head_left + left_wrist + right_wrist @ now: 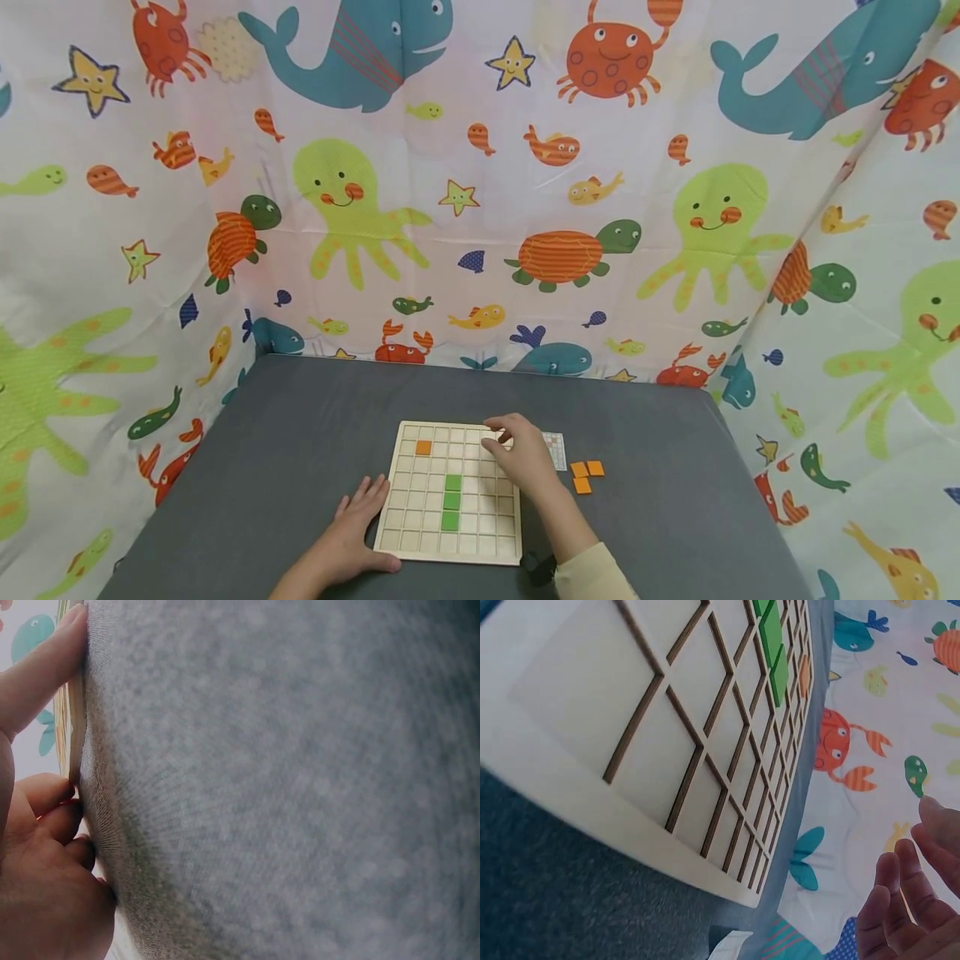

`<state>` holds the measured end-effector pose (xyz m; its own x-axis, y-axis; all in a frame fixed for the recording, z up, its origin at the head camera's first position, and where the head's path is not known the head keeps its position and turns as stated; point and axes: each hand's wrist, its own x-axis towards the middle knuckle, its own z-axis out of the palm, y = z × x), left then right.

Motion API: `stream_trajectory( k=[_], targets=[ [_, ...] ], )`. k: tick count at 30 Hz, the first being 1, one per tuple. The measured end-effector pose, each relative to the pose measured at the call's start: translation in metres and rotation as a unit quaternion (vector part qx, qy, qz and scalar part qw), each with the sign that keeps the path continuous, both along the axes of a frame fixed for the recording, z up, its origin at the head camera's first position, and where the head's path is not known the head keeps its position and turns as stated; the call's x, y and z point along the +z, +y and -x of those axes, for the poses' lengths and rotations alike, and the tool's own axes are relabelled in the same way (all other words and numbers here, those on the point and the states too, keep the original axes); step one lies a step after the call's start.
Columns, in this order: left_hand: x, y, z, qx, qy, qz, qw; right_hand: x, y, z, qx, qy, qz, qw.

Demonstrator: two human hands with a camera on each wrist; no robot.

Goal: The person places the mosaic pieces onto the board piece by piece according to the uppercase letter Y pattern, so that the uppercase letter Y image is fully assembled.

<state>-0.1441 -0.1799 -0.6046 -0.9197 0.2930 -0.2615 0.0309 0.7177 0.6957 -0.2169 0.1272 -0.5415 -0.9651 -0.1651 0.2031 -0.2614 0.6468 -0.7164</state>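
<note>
A square wooden grid board [411, 543] lies on the grey table. Three green tiles [452, 501] form a column in its middle, and one orange tile [423, 448] sits in a cell toward the far left. My left hand [348, 529] rests at the board's near left corner, fingers along the left side and thumb at the front edge. In the left wrist view that thumb [45, 671] lies against the board's edge. Over the far right corner hovers my right hand [523, 454], thumb and forefinger apart. Its fingers [919, 889] are loosely bent above the board in the right wrist view, with nothing seen between them.
A printed grid card [557, 451] lies to the right of the board, partly behind my right hand. Beside it are three loose orange tiles [581, 485]. A curtain [480, 317] with sea animals hangs around the back and sides of the table.
</note>
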Motion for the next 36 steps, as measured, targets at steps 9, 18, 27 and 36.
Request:
stream_trajectory(
  k=[9, 18, 27, 36],
  targets=[
    [-0.002, 0.000, 0.000, -0.007, 0.005, 0.003, 1.0000, -0.004, 0.012, -0.006, -0.023, 0.013, -0.014, 0.9995],
    [-0.002, -0.001, -0.001, -0.010, 0.014, 0.003, 0.9999, -0.004, 0.026, -0.019, -0.031, 0.023, 0.005, 0.9993],
    [-0.004, 0.000, 0.001, -0.007, 0.005, 0.002, 1.0000, -0.014, 0.041, -0.023, -0.060, 0.025, 0.000, 0.9979],
    [-0.005, -0.001, 0.000, -0.003, 0.003, 0.001, 1.0000, -0.015, 0.057, -0.024, -0.091, 0.007, 0.000, 0.9958]
  ],
)
